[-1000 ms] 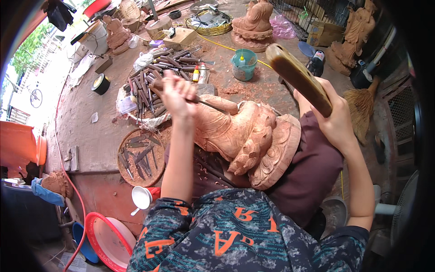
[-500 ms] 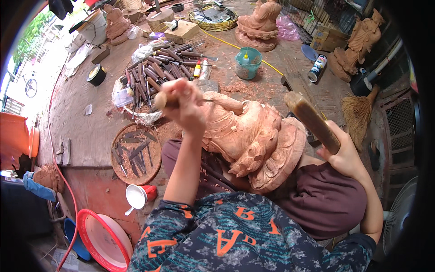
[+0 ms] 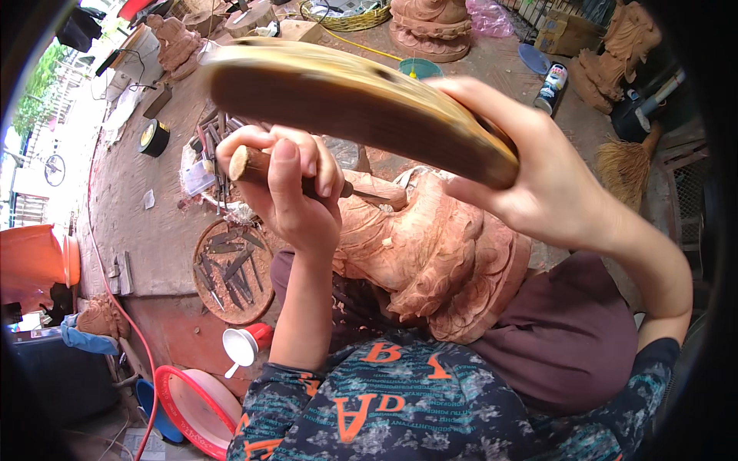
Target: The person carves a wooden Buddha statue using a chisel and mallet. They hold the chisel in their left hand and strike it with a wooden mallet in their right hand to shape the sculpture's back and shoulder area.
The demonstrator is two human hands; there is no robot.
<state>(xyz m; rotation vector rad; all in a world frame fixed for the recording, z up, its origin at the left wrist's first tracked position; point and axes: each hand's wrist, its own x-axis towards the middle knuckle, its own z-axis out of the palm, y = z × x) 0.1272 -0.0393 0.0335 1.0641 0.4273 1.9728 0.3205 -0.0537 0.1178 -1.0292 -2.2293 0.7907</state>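
A reddish carved wooden statue (image 3: 430, 246) lies tilted across my lap, its broad base toward the lower right. My left hand (image 3: 300, 200) is closed around the wooden handle of a chisel (image 3: 250, 164), with the thumb along the handle's side. The metal blade points right onto the statue's upper part; I cannot make out its very tip. In my right hand (image 3: 530, 157) is a thick wooden mallet (image 3: 346, 107), gripped at its right end. The mallet, blurred by motion, passes above my left hand and covers part of the tools behind.
Left of the statue lie a pile of chisels (image 3: 218, 146) and a round tray (image 3: 265, 301) of blades. Beyond stand a teal bucket (image 3: 421, 69) and other carvings (image 3: 430, 31). A spray can (image 3: 550, 86) and straw broom (image 3: 624, 169) are at right, a red-rimmed basin (image 3: 164, 384) lower left.
My right hand has swung the mallet up and left, from beside the statue to above my left hand. The left hand still holds the chisel, slightly lower. The whole view has shifted a little.
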